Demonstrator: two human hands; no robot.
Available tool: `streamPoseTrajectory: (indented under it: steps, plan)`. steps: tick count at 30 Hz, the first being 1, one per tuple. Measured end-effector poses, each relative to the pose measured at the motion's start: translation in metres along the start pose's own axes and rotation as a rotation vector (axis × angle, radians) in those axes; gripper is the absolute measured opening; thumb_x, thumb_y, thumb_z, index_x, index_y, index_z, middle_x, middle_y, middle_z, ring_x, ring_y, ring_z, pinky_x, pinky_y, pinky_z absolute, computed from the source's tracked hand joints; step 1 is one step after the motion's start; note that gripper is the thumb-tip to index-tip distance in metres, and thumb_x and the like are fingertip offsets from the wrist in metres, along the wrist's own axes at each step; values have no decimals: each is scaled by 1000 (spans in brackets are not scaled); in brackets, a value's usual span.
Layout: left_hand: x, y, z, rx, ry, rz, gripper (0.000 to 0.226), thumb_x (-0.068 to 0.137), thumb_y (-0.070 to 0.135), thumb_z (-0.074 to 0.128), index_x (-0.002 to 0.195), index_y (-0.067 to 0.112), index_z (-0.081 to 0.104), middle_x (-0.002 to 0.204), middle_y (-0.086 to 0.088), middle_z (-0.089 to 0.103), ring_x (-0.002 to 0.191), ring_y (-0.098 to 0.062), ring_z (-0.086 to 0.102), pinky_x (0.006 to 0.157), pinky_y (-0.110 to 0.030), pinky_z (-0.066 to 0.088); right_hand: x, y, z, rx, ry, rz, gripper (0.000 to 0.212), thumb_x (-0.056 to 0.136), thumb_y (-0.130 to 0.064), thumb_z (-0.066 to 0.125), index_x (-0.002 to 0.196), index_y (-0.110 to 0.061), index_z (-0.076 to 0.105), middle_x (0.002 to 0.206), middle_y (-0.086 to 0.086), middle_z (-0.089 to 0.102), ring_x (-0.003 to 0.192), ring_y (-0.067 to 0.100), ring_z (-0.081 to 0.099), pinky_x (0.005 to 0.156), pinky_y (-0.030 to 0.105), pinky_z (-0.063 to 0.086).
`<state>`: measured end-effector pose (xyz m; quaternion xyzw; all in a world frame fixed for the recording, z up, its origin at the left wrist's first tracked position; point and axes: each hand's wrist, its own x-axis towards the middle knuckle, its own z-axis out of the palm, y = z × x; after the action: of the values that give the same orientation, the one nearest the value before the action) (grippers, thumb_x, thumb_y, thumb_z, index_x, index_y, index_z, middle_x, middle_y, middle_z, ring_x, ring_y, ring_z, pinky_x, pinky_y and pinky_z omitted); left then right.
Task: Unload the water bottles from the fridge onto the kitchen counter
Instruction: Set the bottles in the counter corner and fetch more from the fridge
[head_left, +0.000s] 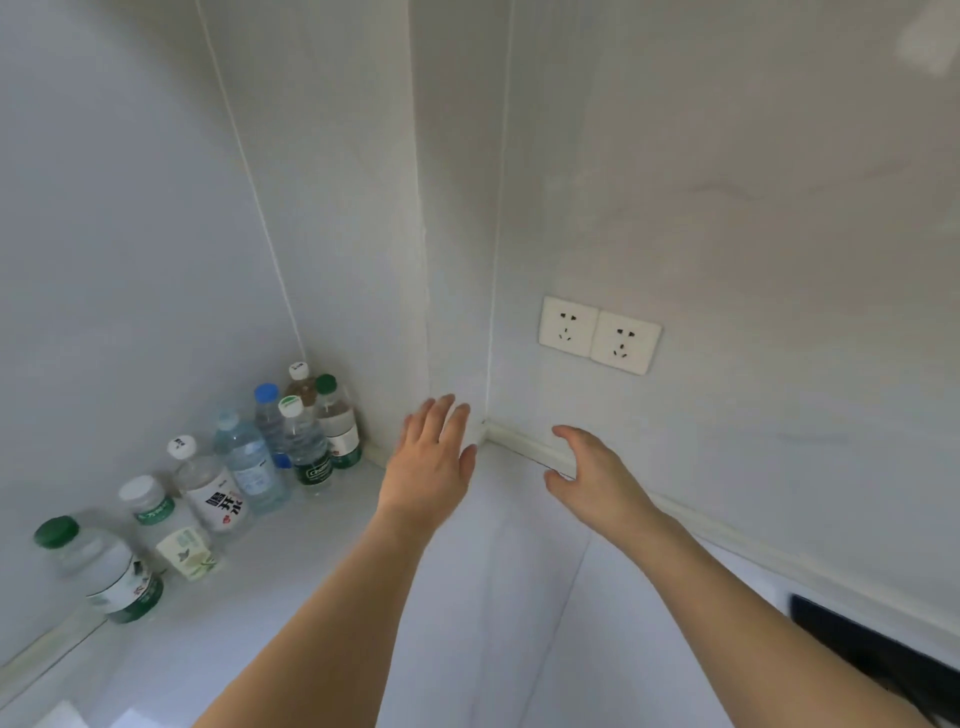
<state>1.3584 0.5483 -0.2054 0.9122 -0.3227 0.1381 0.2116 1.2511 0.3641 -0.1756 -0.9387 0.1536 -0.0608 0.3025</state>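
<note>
Counter (322, 561) white | walls (727, 208) white, faint grey marks | twin sockets (598, 334) cream | bottles (249, 467) clear — caps green, white, blue; labels green-and-white | small carton (188, 552) pale yellow, green print | panel at lower right (883, 660) black

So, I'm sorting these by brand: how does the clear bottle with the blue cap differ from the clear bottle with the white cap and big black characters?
The blue-capped bottle stands deep in the corner, half hidden behind others; the white-capped bottle stands nearer, its label in full view. Both are upright on the white counter.
</note>
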Motion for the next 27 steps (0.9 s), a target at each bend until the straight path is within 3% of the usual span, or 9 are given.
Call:
streamPoseTrajectory:
  steps: [4, 8, 15, 27]
  plan:
    - [8, 63, 12, -9, -82, 127, 52, 98, 27, 55, 145, 6, 44, 153, -15, 39, 142, -38, 33, 117, -51, 26, -44, 39, -46, -65, 68, 100, 62, 93, -25, 56, 149, -14, 30, 153, 1, 33, 141, 15, 31, 112, 23, 23]
    - [12, 122, 26, -43, -153, 252, 54, 103, 32, 44, 151, 10, 34, 159, -9, 28, 148, -31, 20, 122, -44, 17, -86, 74, -80, -106, 139, 201, 66, 94, -25, 54, 151, -14, 23, 156, 1, 27, 144, 16, 24, 114, 24, 20]
    - [12, 239, 55, -106, -237, 541, 55, 105, 36, 36, 154, 14, 25, 162, -5, 21, 150, -26, 14, 123, -39, 8, -183, 124, -132, -127, 298, 432, 67, 95, -22, 53, 153, -12, 20, 157, 4, 24, 144, 16, 21, 114, 23, 16]
    - [-112, 488, 44, -283, -295, 948, 55, 105, 34, 35, 155, 14, 23, 163, -6, 19, 150, -26, 14, 124, -40, 7, -433, 184, -224, -241, 588, 795, 65, 93, -23, 58, 150, -13, 28, 154, 5, 31, 140, 20, 32, 114, 31, 29]
